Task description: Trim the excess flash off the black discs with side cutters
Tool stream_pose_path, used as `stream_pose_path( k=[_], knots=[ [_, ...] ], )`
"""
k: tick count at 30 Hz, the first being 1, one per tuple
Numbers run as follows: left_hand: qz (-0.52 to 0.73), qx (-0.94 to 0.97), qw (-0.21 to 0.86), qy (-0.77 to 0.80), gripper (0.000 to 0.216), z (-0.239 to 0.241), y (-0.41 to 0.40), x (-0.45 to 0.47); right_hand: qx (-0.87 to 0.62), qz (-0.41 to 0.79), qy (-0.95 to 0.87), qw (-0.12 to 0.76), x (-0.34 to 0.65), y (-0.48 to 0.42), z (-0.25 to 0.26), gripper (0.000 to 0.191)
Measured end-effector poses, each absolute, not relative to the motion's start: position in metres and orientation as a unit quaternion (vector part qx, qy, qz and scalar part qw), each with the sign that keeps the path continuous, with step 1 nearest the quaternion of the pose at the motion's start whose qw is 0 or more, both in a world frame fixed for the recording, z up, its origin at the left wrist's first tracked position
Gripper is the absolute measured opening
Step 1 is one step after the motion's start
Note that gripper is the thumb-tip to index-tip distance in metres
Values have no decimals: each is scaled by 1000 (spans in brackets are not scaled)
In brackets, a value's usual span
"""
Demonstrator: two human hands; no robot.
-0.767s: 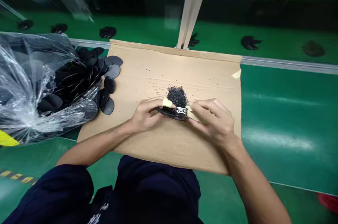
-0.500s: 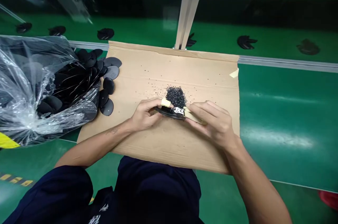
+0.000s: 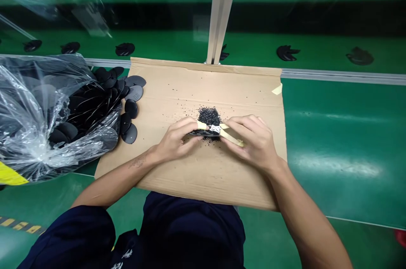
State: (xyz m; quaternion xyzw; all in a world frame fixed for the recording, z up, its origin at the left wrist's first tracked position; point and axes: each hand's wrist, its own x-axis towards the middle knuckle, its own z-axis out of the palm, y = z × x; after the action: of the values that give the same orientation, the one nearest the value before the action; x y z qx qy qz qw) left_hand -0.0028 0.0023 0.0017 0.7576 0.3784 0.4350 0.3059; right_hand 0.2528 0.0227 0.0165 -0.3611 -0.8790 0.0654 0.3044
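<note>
My left hand is closed on a flat black plastic piece, holding it edge-on over a brown cardboard sheet. A taped fingertip presses on the piece. My right hand is closed on a small tool with a metal head and a tape-wrapped handle, its head set against the piece's edge. Just beyond both hands lies a small heap of black shavings on the cardboard.
A clear plastic bag of black oval pieces lies at the left, several spilling onto the cardboard's corner. Behind runs a green conveyor belt carrying spaced black parts. A metal post rises at the cardboard's far edge.
Both hands keep their grip and have shifted slightly together on the cardboard; the camera has tilted a little. The piece now lies flatter between the hands.
</note>
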Motion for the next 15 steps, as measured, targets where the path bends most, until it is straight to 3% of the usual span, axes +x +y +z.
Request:
stream_pose_path(
  k=[3, 8, 12, 15],
  knots=[
    [471, 647, 410, 437, 25, 3, 3, -2, -410, 62, -858, 303, 254, 26, 15, 34],
    [573, 397, 512, 501, 58, 0, 17, -4, -490, 18, -827, 276, 262, 38, 7, 40],
    [624, 347, 446, 539, 71, 0, 69, -28, -522, -6, -818, 243, 270, 48, -4, 41],
    [598, 430, 322, 595, 71, 14, 131, -51, -533, -7, -816, 224, 272, 50, -8, 38]
  ],
)
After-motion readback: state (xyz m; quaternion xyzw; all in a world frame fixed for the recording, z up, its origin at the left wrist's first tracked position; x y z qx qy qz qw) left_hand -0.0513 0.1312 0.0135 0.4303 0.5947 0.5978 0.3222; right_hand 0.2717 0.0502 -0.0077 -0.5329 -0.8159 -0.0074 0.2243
